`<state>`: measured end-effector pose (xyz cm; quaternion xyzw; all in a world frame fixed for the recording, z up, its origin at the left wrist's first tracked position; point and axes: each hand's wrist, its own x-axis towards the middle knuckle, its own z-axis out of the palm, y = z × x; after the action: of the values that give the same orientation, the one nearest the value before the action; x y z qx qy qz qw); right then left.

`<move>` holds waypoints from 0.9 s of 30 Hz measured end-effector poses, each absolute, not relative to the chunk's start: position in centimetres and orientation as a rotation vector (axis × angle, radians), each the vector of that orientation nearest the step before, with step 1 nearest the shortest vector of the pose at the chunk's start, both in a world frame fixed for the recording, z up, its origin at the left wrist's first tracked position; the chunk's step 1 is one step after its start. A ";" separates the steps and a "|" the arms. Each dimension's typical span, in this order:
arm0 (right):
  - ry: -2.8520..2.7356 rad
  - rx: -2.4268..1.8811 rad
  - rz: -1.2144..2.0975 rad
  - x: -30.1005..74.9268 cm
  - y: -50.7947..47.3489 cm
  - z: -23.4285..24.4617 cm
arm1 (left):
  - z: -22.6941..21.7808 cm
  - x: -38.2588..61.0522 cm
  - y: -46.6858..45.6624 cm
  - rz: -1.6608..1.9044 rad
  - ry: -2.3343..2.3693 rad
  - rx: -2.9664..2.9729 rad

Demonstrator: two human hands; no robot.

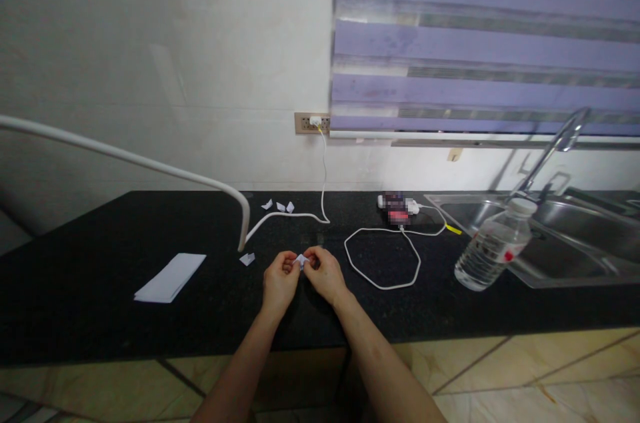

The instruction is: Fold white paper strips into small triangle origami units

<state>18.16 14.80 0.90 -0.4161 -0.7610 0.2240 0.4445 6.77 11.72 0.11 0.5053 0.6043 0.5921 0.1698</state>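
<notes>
Between my two hands is a small piece of folded white paper (301, 260), pinched from both sides above the black countertop. My left hand (281, 279) grips its left side with thumb and fingertips. On the other side, my right hand (324, 275) holds it the same way; the fingers cover most of the paper. Just left of my left hand lies another folded paper piece (247, 259). Several more small folded pieces (285, 207) rest near the wall. Farther left is a stack of white paper strips (171, 278), lying flat.
A white cable (200, 177) arches across the left side. It is near a charging cord (325, 169) from the wall socket (306, 123). To the right are a looped cable (383, 287), a blurred device (399, 209), a water bottle (493, 249) and a sink (540, 276) with a faucet (547, 156).
</notes>
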 end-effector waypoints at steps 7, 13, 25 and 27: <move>-1.892 -1.067 0.530 18.2 14.8 0.9 | 0.2 6.8 11.7 1.673 1.767 1.493; -1.900 -1.071 0.515 18.1 14.7 1.0 | 0.3 6.9 11.5 1.706 1.755 1.455; -1.830 -0.949 0.647 18.3 14.9 1.1 | 1.4 6.6 11.4 1.658 1.499 1.252; -1.781 -0.913 0.729 18.3 14.9 1.2 | 1.7 6.6 11.3 1.639 1.454 1.203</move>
<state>18.26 14.93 1.16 -0.3748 -0.7315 0.2992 0.4846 6.61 11.27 1.68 0.4565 0.5522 0.6221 0.3156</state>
